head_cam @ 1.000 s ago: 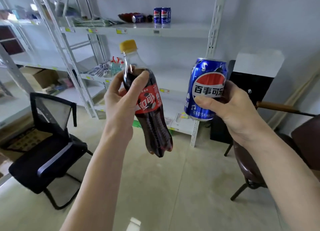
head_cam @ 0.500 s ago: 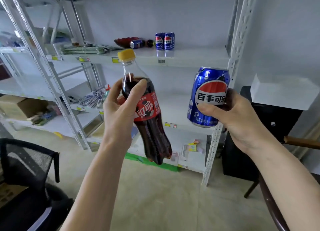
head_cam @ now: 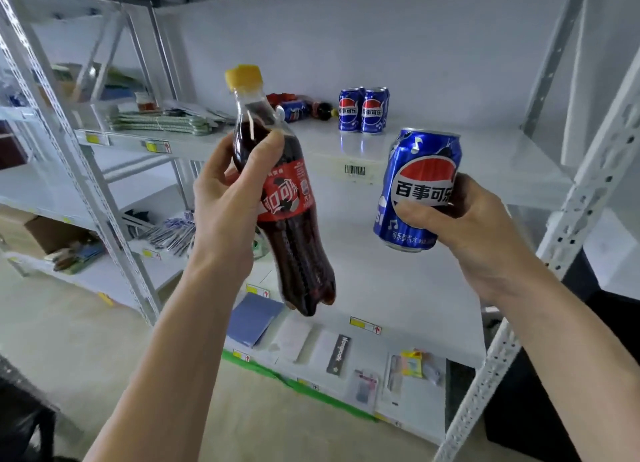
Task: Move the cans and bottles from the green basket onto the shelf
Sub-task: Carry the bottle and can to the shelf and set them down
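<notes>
My left hand point(head_cam: 228, 198) grips a cola bottle point(head_cam: 287, 219) with a yellow cap and red label, held tilted in front of the white shelf point(head_cam: 450, 156). My right hand point(head_cam: 464, 226) holds a blue Pepsi can point(head_cam: 415, 187) upright, just before the shelf's front edge. On that shelf board stand several blue Pepsi cans point(head_cam: 363, 109) together near the back. Behind them to the left lie a blue can point(head_cam: 292, 111) and a dark bottle point(head_cam: 322, 109) on their sides. The green basket is out of view.
A perforated white upright point(head_cam: 568, 226) rises on the right, close to my right wrist. Folded cloths point(head_cam: 159, 123) lie on the shelf's left part. Lower shelves hold flat packets point(head_cam: 332, 350) and pens point(head_cam: 173, 233). A black cabinet point(head_cam: 540, 409) stands at lower right.
I have come closer to the shelf and the view has tilted up. Both hands have carried the bottle and the can nearer to the board with the Pepsi cans.
</notes>
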